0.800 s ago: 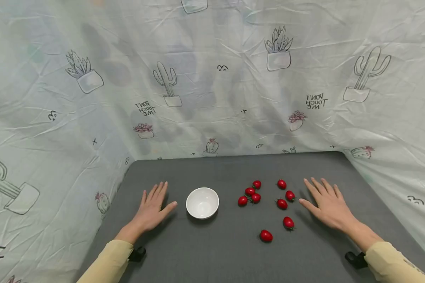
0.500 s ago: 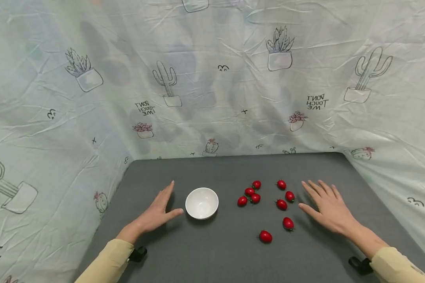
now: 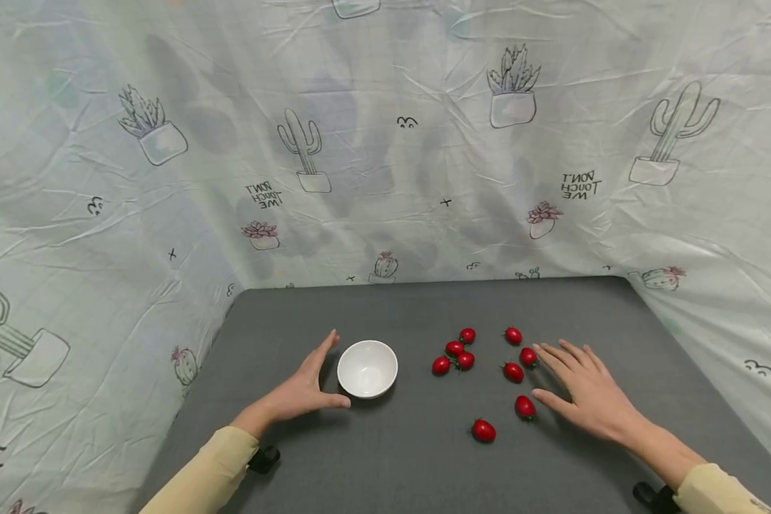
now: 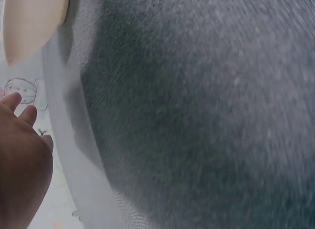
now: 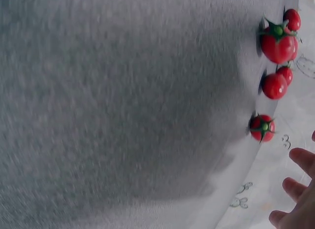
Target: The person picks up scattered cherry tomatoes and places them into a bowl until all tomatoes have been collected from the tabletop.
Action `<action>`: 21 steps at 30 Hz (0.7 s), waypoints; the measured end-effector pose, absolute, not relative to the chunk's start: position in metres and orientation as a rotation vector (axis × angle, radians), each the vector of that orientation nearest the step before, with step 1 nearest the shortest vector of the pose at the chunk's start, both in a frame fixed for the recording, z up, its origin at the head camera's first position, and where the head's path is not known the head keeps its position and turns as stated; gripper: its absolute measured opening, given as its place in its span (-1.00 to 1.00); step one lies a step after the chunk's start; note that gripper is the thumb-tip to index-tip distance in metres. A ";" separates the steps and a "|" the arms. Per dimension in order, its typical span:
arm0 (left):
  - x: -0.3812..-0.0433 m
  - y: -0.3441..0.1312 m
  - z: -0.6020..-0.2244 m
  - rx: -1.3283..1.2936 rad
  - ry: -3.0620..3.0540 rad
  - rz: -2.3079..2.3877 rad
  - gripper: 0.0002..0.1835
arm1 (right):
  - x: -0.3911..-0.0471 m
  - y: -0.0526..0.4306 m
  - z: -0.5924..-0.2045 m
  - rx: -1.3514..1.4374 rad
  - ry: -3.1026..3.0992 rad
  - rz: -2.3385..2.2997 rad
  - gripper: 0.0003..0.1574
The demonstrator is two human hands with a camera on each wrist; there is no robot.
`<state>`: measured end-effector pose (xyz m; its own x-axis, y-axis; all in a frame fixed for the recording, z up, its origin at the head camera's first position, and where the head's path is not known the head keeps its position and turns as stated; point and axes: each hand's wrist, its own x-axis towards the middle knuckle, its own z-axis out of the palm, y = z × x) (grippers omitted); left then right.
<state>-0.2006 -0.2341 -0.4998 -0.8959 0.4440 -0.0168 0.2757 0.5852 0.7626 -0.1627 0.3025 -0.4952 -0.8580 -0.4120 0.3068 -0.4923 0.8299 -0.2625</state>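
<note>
A white bowl (image 3: 368,369) stands on the grey table left of the middle in the head view. Beside its left side is my left hand (image 3: 300,391), thumb and fingers spread apart around that side, holding nothing. The bowl's pale wall (image 4: 35,22) shows at the upper left of the left wrist view. My right hand (image 3: 591,394) hovers with fingers extended just right of the cherry tomatoes, its fingertips close to one red cherry tomato (image 3: 528,358). Another cherry tomato (image 3: 525,407) lies near its thumb. The right wrist view shows several with green stems, including a cherry tomato (image 5: 262,128) near the fingers.
A cluster of cherry tomatoes (image 3: 454,348) lies between the bowl and the right hand, and a single cherry tomato (image 3: 484,430) sits nearer the front. Behind the grey table (image 3: 385,464) hangs a pale curtain (image 3: 373,143) printed with cacti, also along both sides.
My left hand has moved right to the bowl, turning so thumb and fingers part around its side. My right hand has shifted slightly left toward the cherry tomatoes. Bowl and tomatoes stay put.
</note>
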 end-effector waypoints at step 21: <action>-0.209 -0.218 -0.512 0.502 2.495 1.227 0.36 | -0.145 0.283 -0.500 0.612 -2.888 0.689 0.08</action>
<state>-0.2088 -0.2180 -0.5117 -0.8890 0.4409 -0.1239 0.1710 0.5706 0.8033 -0.1452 0.2827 -0.5004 -0.9126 -0.3588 0.1959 -0.4086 0.8157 -0.4094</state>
